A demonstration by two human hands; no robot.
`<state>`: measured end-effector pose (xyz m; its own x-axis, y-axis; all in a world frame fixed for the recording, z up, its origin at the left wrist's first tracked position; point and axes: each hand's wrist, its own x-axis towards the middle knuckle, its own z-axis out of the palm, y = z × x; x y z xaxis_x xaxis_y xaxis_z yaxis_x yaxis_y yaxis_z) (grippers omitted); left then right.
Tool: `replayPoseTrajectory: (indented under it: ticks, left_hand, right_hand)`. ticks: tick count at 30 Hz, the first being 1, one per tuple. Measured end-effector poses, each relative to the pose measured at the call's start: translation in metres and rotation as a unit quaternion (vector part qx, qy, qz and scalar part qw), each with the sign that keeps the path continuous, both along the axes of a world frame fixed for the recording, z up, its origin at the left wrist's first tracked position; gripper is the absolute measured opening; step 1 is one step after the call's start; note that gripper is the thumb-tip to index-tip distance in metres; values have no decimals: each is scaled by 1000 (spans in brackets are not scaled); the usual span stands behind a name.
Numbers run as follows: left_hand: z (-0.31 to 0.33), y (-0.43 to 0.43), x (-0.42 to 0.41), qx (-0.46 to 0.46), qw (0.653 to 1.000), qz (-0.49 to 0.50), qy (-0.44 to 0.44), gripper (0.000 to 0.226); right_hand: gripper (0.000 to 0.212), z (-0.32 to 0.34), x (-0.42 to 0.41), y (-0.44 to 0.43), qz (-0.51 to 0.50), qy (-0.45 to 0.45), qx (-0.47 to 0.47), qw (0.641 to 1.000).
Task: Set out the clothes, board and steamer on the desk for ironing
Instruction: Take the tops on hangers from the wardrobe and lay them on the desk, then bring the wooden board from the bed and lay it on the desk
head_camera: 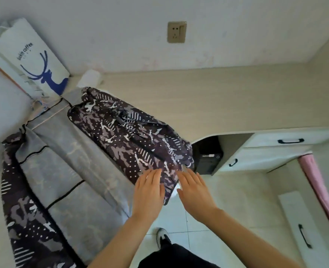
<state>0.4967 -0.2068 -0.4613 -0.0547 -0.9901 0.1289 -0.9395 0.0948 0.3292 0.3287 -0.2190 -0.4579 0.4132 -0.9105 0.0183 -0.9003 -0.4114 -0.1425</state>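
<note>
Camo-print jacket point(129, 132), dark purple-grey with white dots and stripes, is bunched in a long folded heap. It lies on a bigger spread of grey fabric point(67, 171) with black piping, which shows the same print along its left edge. All of that is on the left side of the pale desk point(217, 101).

Behind it, a white paper bag point(34, 55) with a blue deer leans against the wall. Off to the right there's a drawer unit point(275, 149) with black handles, and a black box point(208, 155) sits in the gap under the desk. A wall socket point(176, 32) is up top.

Both hands are flat with straight fingers, gripping nothing. The left hand point(148, 194) rests on the jacket's near end, and the right hand point(194, 190) is just beside it, fingertips at the same hem.
</note>
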Motion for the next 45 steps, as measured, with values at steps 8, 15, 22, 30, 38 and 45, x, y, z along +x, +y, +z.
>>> replayPoseTrajectory:
  ticks: [8, 15, 22, 30, 38, 45]
  left_hand:
    - [4, 34, -140, 4, 987, -162, -16, 40]
    - [-3, 90, -271, 4, 959, -284, -22, 43]
    - [-6, 142, -390, 20, 921, -389, -19, 42]
    - [-2, 157, -489, 20, 881, -473, -19, 38]
    - [-6, 150, -592, 21, 842, -538, -3, 35]
    - [-2, 131, -705, 42, 804, -594, -8, 36]
  right_hand:
    - [52, 1, -140, 84, -172, -19, 34, 984]
    - [52, 2, -257, 172, -301, -16, 31, 953]
    - [51, 1, -356, 254, -427, -26, 34, 903]
    - [51, 4, -431, 301, -533, -44, 37, 844]
    - [49, -6, -511, 321, -627, -45, 45, 777]
    - [40, -1, -602, 308, -682, -41, 30, 729]
